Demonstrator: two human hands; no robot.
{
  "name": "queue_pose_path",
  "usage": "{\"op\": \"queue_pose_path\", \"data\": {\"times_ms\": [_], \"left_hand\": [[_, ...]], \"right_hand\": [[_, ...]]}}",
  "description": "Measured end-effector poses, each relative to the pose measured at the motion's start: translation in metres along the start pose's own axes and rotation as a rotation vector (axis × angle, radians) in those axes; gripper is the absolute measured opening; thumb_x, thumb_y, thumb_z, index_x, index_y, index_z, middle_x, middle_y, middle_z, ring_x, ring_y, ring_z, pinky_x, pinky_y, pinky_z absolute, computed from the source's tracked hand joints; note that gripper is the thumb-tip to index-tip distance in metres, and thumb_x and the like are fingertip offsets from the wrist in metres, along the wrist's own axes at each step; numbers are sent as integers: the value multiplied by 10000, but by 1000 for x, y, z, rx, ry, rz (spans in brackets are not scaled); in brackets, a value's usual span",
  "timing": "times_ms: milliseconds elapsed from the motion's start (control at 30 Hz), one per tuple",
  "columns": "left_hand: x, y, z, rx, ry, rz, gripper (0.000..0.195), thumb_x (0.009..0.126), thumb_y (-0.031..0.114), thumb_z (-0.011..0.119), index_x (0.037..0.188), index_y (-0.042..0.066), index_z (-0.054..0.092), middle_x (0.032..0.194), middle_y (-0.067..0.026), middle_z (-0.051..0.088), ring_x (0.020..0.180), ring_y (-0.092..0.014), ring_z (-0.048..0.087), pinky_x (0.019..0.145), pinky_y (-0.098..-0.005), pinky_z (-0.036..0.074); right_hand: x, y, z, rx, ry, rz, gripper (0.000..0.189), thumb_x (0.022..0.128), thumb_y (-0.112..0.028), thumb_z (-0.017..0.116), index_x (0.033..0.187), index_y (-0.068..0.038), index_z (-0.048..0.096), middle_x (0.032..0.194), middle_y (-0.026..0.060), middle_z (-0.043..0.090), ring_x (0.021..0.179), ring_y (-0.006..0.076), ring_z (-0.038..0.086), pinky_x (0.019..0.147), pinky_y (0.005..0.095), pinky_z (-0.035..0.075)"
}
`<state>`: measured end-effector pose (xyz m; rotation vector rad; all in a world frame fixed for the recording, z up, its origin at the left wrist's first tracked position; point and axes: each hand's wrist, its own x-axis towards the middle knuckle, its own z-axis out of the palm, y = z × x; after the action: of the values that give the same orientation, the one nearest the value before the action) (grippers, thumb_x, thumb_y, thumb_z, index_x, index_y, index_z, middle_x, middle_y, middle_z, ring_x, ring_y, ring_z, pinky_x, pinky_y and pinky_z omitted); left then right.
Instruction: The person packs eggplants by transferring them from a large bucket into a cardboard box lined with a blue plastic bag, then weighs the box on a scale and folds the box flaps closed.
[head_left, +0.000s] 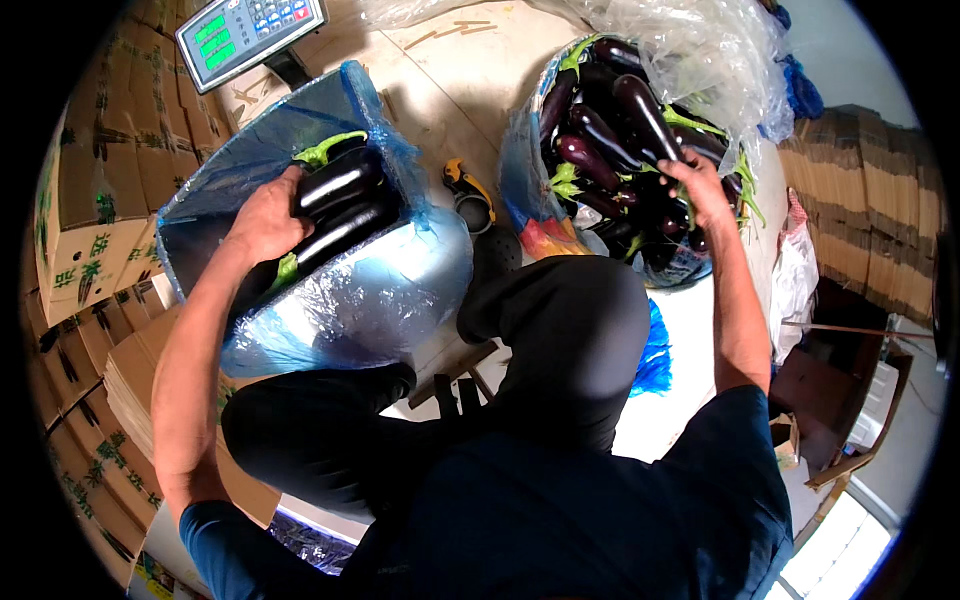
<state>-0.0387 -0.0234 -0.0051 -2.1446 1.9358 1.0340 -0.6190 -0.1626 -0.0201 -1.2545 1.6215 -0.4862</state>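
My left hand (271, 219) is inside a blue plastic liner bag (345, 300), its fingers and thumb around the end of a dark purple eggplant (339, 180). Another eggplant (349, 229) lies alongside, and green stems show at the ends. Over at the right, my right hand (701, 187) grips one end of a long eggplant (646, 112). It slants above a pile of eggplants (589, 154) in a round, plastic-lined container (525, 187). Clear plastic film (697, 52) drapes over the far side of this container.
A digital scale display (251, 37) stands behind the blue liner. A yellow-and-black hand tool (469, 193) lies between the two containers, near a black shoe (496, 251). Printed cardboard boxes (105, 172) are stacked left; flattened cardboard (862, 202) is stacked right. Blue strands (654, 352) lie beside my knee.
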Motion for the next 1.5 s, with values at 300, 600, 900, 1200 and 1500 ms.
{"op": "queue_pose_path", "data": {"times_ms": [300,600,900,1200,1500], "left_hand": [[4,-20,14,-144,-89,115,766,752,53,687,1450,69,373,1365,-237,517,1302,-376,480,1102,-419,384],[-6,-24,26,-124,-115,60,980,799,564,738,1544,117,285,1427,-210,422,1344,-366,401,1172,-423,302],[-10,-9,-2,-240,-85,114,933,792,350,819,1540,94,323,1467,-215,458,1229,-312,551,985,-375,476],[-64,82,-25,-392,277,332,590,819,133,768,1346,-8,542,1243,-197,617,1161,-289,612,1006,-363,468],[-113,178,-2,-711,379,439,875,794,180,829,1507,46,340,1337,-205,589,1264,-313,560,1045,-415,452]], "right_hand": [[-12,70,98,-628,-20,-350,490,674,-68,745,1129,1,577,1002,173,647,954,337,641,889,394,503],[42,17,121,-817,203,-833,490,787,-161,794,1167,42,560,1116,226,618,1058,387,606,935,434,487],[120,-24,90,-673,-363,-303,707,658,-122,870,1277,34,566,1147,181,681,1079,281,651,979,356,484],[-56,-164,82,-44,-303,-491,635,715,-93,845,1287,22,594,1081,49,690,979,114,636,922,290,517],[-146,-262,134,84,-441,-851,634,697,-186,882,1243,10,626,1090,45,685,986,116,629,920,288,502]]}}
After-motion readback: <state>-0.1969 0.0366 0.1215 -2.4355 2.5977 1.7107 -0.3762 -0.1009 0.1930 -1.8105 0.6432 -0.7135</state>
